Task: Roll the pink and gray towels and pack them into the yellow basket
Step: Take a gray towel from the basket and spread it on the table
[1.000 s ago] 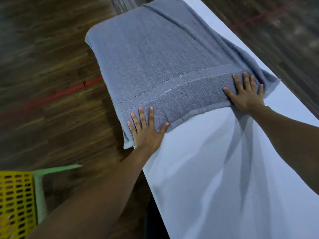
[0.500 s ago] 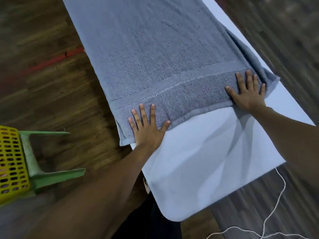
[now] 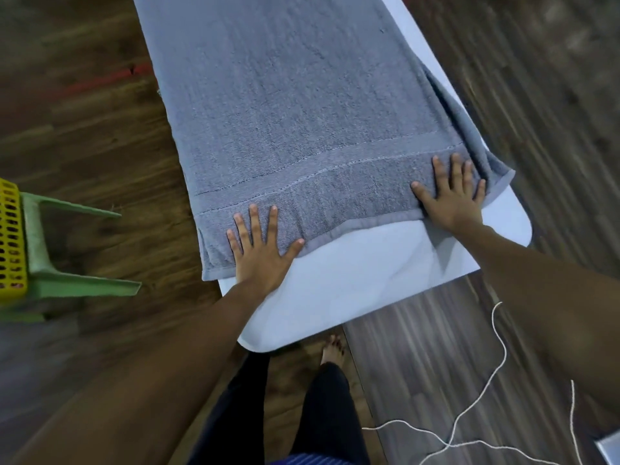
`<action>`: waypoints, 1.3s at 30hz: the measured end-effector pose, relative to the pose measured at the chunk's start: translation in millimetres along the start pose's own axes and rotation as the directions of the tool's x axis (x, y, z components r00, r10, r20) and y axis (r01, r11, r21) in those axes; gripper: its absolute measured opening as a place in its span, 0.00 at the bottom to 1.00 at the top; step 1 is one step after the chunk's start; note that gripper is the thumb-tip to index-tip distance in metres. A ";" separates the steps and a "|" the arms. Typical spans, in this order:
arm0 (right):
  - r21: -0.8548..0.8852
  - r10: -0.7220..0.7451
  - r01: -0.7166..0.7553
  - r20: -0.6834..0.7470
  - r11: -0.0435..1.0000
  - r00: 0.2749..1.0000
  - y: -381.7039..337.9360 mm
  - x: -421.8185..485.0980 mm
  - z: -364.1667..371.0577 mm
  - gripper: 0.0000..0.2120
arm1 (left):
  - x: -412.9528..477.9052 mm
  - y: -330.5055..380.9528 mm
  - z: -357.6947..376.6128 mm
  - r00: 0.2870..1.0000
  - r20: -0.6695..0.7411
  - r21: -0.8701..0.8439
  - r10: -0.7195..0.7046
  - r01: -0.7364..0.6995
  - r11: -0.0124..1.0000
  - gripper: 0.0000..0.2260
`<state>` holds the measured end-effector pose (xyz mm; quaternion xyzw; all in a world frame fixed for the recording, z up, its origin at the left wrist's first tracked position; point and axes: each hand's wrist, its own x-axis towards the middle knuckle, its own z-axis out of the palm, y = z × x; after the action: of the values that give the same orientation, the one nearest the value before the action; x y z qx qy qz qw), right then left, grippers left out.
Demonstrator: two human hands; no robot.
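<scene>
A gray towel (image 3: 302, 112) lies flat along the white table (image 3: 352, 280).

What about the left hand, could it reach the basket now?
Probably yes: the left hand lies flat on the towel, holding nothing, and the basket sits to its left with nothing between.

The gray towel (image 3: 302, 112) lies flat and unrolled along the white table (image 3: 352, 290), lengthwise, its far end out of view. Near its close hem runs a woven band edged by 2 stitched lines. Its right edge is rumpled — 1 corner droops off the table's side. The yellow basket (image 3: 10, 243) — slotted plastic, only partly in view — sits on a green chair (image 3: 67, 283), well apart to the left.
</scene>
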<state>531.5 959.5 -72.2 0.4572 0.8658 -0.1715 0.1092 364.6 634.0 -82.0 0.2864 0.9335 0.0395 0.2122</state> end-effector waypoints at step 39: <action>0.799 0.394 -0.184 -0.071 0.572 0.916 266.6 -18.6 -192.7 0.08 | 70.7 538.8 -71.3 0.845 -0.036 -0.405 0.533 -0.500 0.766 0.06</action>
<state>756.6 1161.4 58.4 0.6122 0.6243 -0.4512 -0.1786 561.0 1125.1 61.5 0.4839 0.7808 0.2740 0.2846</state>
